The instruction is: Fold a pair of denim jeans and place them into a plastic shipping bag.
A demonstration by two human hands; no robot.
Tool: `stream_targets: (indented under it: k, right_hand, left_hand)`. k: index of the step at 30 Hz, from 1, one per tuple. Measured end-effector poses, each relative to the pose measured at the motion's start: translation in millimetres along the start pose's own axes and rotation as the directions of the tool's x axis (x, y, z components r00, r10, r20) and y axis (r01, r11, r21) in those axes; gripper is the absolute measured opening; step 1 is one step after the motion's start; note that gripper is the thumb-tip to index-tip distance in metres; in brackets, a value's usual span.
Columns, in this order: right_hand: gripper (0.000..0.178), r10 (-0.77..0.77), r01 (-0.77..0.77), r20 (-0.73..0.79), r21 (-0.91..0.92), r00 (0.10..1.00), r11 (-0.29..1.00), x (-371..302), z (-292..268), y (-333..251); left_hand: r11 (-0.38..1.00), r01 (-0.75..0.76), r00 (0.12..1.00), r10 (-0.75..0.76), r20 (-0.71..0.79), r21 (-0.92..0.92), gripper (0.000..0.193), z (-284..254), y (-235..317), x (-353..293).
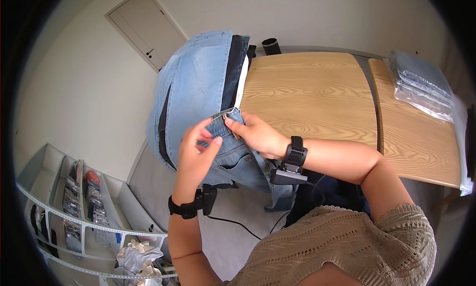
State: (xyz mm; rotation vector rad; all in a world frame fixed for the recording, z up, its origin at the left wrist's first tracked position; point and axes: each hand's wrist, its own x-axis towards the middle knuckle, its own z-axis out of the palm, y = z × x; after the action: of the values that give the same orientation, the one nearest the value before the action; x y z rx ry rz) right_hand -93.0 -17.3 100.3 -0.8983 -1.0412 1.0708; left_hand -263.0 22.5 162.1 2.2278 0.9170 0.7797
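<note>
Your right hand is clamped on the waistband of a pair of light-blue jeans, its thumb pressed on the front near a belt loop. Your left hand is beside the same waistband, thumb and fingers apart; whether a fingertip touches the denim you cannot tell from this view. The jeans hang from your right hand at the near left corner of the wood-grain surface, their lower part dropping below its front edge. Just beyond your hands, a heap of light-blue denim garments lies over the left edge of that surface, with dark navy denim and a strip of white showing along its right side. Each of your wrists wears a black strap with a device, and a black cable runs from the left one. Across a narrow gap to the right, a second surface bears a stack of clear plastic-wrapped packages toward its far right corner. Past the first surface's far edge stands a black bin. To your lower left, a pale shelf rack holds wrapped packages and crumpled pale fabric.
</note>
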Motion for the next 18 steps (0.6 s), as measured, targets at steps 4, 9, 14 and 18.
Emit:
stream_targets:
  k: [4, 9, 14, 18]
  right_hand:
    - [0.034, -0.069, 0.068, 0.015, 0.066, 0.997, 0.996, -10, -3, -14]
    - [0.029, -0.163, 0.154, 0.058, 0.137, 0.985, 0.978, -16, -3, -40]
    - [0.024, -0.244, 0.215, 0.159, 0.179, 0.957, 0.960, -9, -14, -55]
    - [0.031, -0.243, 0.225, 0.228, 0.103, 0.943, 0.969, -7, -35, -77]
  left_hand:
    - [0.831, -0.343, 0.903, 0.421, -0.092, 0.438, 0.077, -11, -17, 6]
    - [0.760, -0.365, 0.909, 0.416, 0.029, 0.538, 0.088, -15, -19, 17]
    - [0.934, -0.184, 0.983, 0.171, 0.066, 0.305, 0.046, -21, 0, 36]
    - [0.938, -0.184, 0.979, 0.202, -0.034, 0.292, 0.034, -45, 27, 48]
